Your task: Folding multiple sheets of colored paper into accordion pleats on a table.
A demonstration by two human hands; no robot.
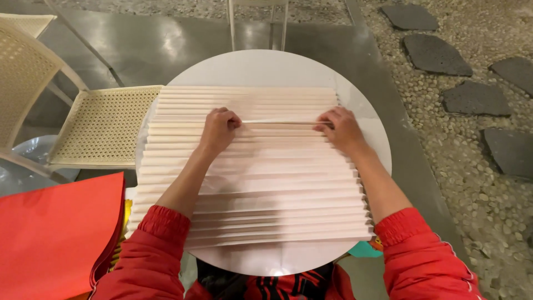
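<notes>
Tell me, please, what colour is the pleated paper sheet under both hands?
Pale pink pleated paper sheet, folded in even horizontal pleats; seen best in the head view.

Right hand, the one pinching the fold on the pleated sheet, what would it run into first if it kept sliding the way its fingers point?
The right hand points left along the raised fold of the pleated paper; it would probably meet the left hand first.

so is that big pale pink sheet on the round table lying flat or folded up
Folded: the pale pink paper sheet is creased into accordion pleats, spread across the round table. Left hand and right hand pinch one ridge.
</notes>
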